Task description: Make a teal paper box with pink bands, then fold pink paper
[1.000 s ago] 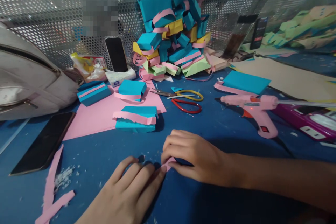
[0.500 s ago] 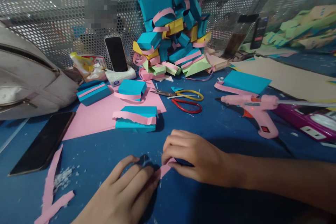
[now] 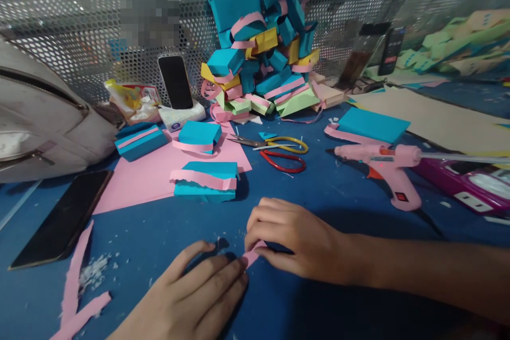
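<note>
A short pink paper strip (image 3: 251, 257) lies between my two hands, just above the blue tabletop. My right hand (image 3: 292, 234) pinches its right end between thumb and curled fingers. At the other end, the fingers of my left hand (image 3: 199, 289) press together over the strip, the outermost finger standing apart; the left thumb is hidden. Beyond my hands rests a teal folded paper piece (image 3: 205, 196) with a torn pink strip across it. Behind it are two more teal pieces, one with a pink band (image 3: 201, 133) and one farther left (image 3: 141, 143).
Scissors (image 3: 263, 144) lie open mid-table. A pink glue gun (image 3: 382, 162) rests at right beside a purple power strip (image 3: 466, 183). Phone (image 3: 61, 218), pink strips (image 3: 77, 276) and white bag (image 3: 51, 117) are at left. A paper stack (image 3: 258, 48) stands at the back.
My left fingers have slid slightly right along the pink strip and straightened, so less of it shows. My right hand has stayed almost still, keeping its pinch.
</note>
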Motion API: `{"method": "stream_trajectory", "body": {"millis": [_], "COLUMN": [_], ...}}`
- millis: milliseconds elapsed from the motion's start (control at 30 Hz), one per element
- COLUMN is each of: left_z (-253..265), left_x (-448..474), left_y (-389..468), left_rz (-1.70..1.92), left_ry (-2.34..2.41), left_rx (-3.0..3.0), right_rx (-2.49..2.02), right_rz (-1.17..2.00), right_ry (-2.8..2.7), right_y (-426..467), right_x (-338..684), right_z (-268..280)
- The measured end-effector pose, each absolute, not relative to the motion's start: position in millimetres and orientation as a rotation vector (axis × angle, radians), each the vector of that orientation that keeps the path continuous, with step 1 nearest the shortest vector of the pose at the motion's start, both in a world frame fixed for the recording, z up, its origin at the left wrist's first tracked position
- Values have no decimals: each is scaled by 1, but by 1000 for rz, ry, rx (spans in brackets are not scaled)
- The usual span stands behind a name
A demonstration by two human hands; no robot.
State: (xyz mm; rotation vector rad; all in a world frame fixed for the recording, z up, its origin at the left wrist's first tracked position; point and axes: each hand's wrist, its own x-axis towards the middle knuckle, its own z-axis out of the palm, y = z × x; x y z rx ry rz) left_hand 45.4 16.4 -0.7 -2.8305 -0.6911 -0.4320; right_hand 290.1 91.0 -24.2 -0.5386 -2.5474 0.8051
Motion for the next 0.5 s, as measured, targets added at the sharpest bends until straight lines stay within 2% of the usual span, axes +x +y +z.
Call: {"method": "stream_trajectory", "body": {"millis": [167, 333, 500], "left_z": [-1, -14, -20], "left_x": [44, 46, 49], "left_y": [15, 13, 11], "left_rz": [-281, -406, -317], "left_ry": [-647, -776, -837], "left_rx": [-2852, -2859, -2857], "right_rx": [-534, -541, -533], "right_rz": [801, 808, 805], "right_ry": [-2542, -2542, -2542], "right_y": [91, 91, 91], "right_x": [290, 290, 290], "right_z": [-25, -26, -25]}}
